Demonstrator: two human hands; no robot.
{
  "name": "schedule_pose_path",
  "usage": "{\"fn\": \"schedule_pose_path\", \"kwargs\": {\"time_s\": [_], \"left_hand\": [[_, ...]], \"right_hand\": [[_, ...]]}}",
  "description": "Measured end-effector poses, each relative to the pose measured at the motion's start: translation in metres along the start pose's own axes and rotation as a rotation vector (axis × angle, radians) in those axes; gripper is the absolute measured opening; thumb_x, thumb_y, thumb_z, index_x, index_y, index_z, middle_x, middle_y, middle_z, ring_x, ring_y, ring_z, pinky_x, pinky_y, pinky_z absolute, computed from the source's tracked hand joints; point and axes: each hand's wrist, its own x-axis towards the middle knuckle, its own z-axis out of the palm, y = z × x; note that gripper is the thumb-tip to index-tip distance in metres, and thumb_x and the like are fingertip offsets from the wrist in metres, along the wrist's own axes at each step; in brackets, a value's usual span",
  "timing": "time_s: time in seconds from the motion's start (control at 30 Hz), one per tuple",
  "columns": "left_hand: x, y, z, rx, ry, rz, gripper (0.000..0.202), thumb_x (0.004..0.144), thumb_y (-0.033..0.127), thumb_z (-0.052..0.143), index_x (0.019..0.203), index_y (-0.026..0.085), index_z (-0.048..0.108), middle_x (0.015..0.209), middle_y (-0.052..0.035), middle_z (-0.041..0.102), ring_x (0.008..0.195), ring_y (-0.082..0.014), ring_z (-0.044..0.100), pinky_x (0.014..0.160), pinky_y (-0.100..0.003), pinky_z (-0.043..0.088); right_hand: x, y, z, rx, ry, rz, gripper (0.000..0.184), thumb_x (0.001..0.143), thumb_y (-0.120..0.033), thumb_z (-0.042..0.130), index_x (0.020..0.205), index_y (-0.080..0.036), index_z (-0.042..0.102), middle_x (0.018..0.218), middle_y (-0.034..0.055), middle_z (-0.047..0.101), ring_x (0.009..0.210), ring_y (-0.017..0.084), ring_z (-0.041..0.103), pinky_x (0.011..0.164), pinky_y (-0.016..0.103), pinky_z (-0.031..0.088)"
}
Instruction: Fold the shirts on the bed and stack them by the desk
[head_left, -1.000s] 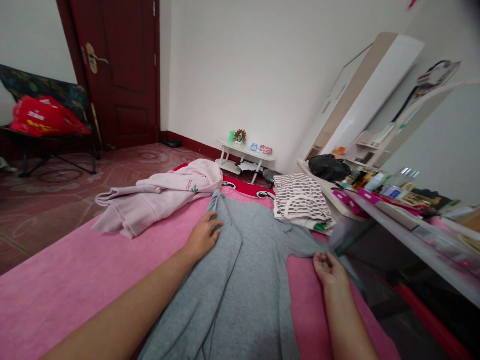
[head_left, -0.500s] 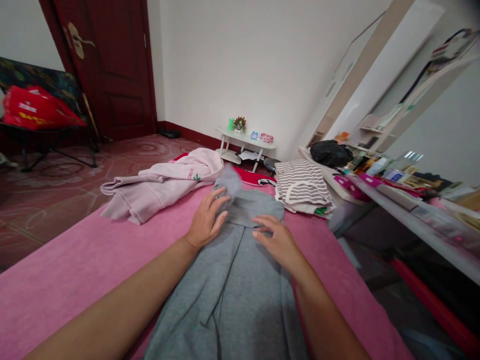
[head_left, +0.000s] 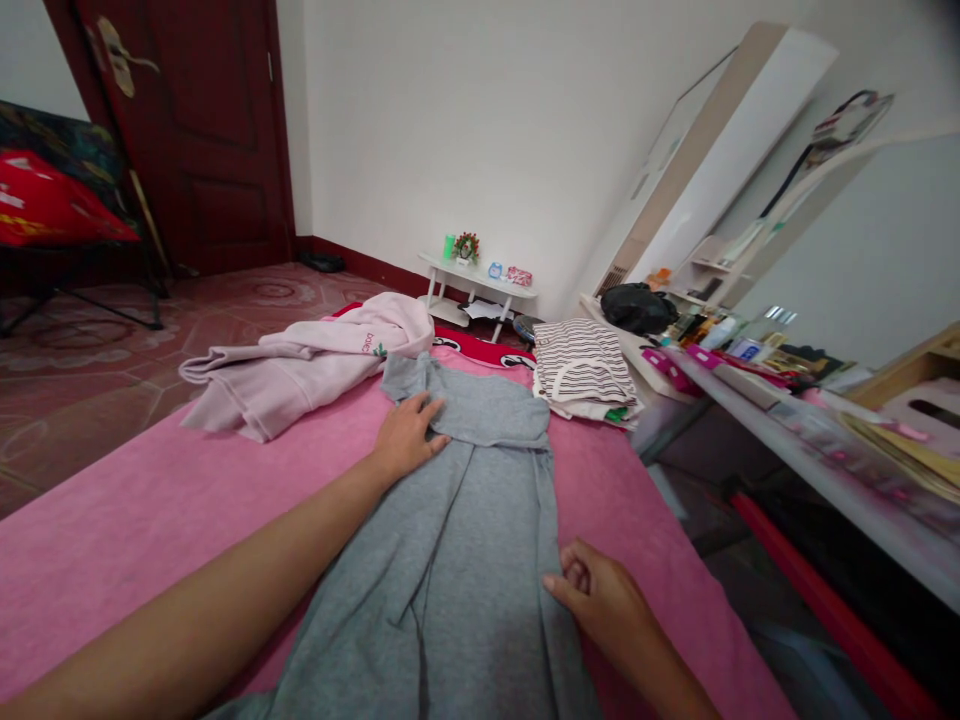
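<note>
A grey garment (head_left: 465,530) lies lengthwise on the pink bed cover (head_left: 150,520), its right sleeve folded across the top. My left hand (head_left: 405,440) rests flat on the garment's upper left part with fingers stretched out. My right hand (head_left: 600,600) sits at the garment's right edge lower down, fingers curled in at the cloth's hem; whether cloth is pinched between them is hidden.
A pale pink hoodie (head_left: 300,370) lies crumpled to the left, a folded striped top (head_left: 585,370) to the right. A cluttered shelf (head_left: 750,390) runs along the right edge of the bed. A small white table (head_left: 480,290), a dark red door (head_left: 195,130) and a chair with a red bag (head_left: 45,210) stand beyond.
The right sleeve was carried from the bed's right side across the garment's top. My right hand then drew back down along the right edge. My left hand stayed pressed near the collar.
</note>
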Motion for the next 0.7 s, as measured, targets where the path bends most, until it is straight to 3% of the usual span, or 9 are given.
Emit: {"fn": "schedule_pose_path", "kwargs": {"time_s": [0.13,0.27,0.37,0.5,0.7], "left_hand": [[0.015,0.005,-0.014,0.038,-0.099,0.035,0.034,0.081,0.029,0.06,0.115,0.031,0.067,0.128,-0.0068,0.057,0.114,-0.0286,0.053,0.096,-0.041,0.042],[0.051,0.013,-0.036,0.033,-0.113,0.026,0.03,0.081,0.02,0.055,0.104,0.029,0.073,0.105,-0.0056,0.07,0.1,-0.0248,0.062,0.086,-0.033,0.047],[0.085,0.021,-0.058,0.034,-0.052,-0.034,0.03,0.084,0.024,0.052,0.107,0.029,0.071,0.095,-0.006,0.072,0.093,-0.0243,0.065,0.078,-0.031,0.048],[0.121,0.027,-0.09,0.036,0.052,-0.076,0.035,0.085,0.024,0.048,0.113,0.031,0.068,0.107,-0.0034,0.071,0.102,-0.024,0.063,0.081,-0.029,0.048],[0.13,0.009,-0.121,0.066,0.192,-0.073,0.035,0.086,0.026,0.047,0.114,0.03,0.067,0.11,-0.0037,0.07,0.104,-0.0251,0.062,0.085,-0.031,0.047]], "right_hand": [[-0.009,-0.001,0.005,0.23,0.038,0.027,0.023,0.069,-0.034,0.057,0.058,-0.022,0.041,0.052,-0.0059,0.04,0.051,0.011,0.041,0.051,0.024,0.027],[-0.013,-0.005,-0.001,0.567,0.105,0.072,0.031,0.065,-0.04,0.059,0.058,-0.023,0.034,0.05,-0.0087,0.031,0.046,0.008,0.034,0.047,0.022,0.024],[-0.018,-0.014,-0.005,0.734,0.111,0.075,0.03,0.065,-0.042,0.064,0.065,-0.023,0.041,0.051,-0.0086,0.037,0.046,0.009,0.037,0.046,0.021,0.026],[-0.026,-0.04,-0.006,0.845,0.054,0.034,0.028,0.068,-0.037,0.067,0.084,-0.021,0.05,0.065,-0.0039,0.054,0.054,0.011,0.05,0.051,0.021,0.035],[-0.033,-0.076,0.016,0.749,-0.1,-0.083,0.031,0.072,-0.023,0.061,0.102,-0.02,0.057,0.077,-0.0029,0.055,0.059,0.009,0.052,0.053,0.019,0.037]]}}
